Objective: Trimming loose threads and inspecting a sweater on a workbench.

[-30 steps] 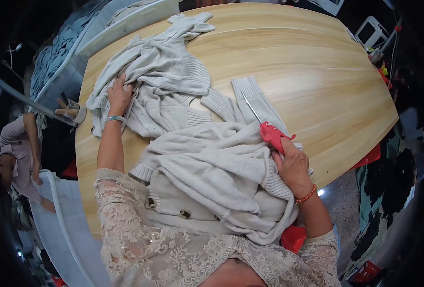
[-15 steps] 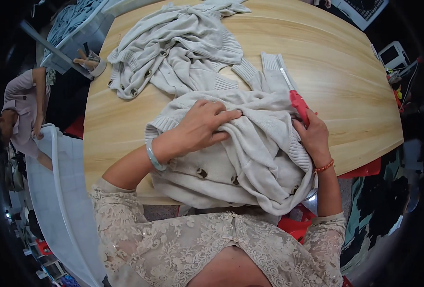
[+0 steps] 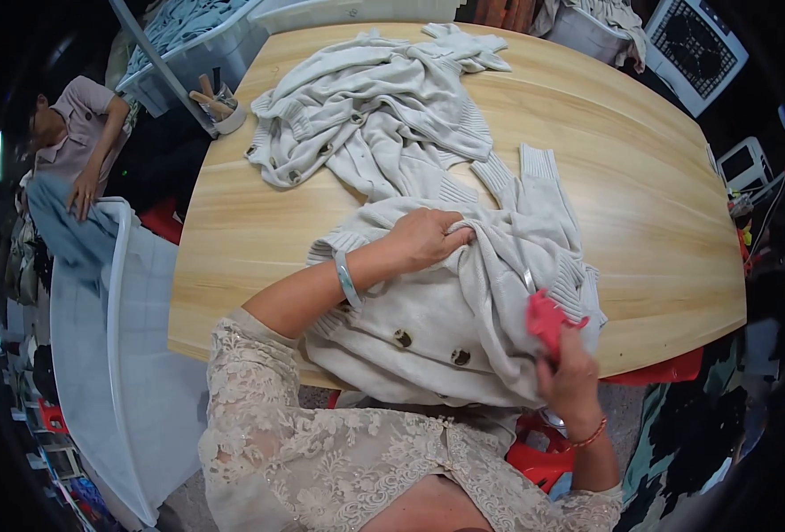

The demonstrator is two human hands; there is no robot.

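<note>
A cream knitted cardigan [image 3: 437, 306] with brown buttons lies bunched at the table's near edge, part of it hanging over toward my lap. My left hand [image 3: 426, 239] grips a raised fold near its upper middle, fingers closed on the knit. In my right hand [image 3: 571, 377], low at the garment's right side, is a pair of red-handled scissors [image 3: 547, 321]. Their metal blades point up and away, over the ribbed edge; motion blurs the hand slightly, and whether the blades are apart cannot be made out. Beyond lies a second cream buttoned cardigan [image 3: 370, 93], crumpled.
The wooden table [image 3: 667, 239] has a curved edge. At its left edge stands a small tool cup [image 3: 228, 117]. A white plastic bin [image 3: 117, 328] stands at left, where a person handles blue-grey cloth [image 3: 73, 226]. A red stool [image 3: 534, 465] is below the table.
My right hand and the scissors have come down and nearer me. My left hand has closed on a fold. The view has shifted, and the person at left now holds blue-grey cloth.
</note>
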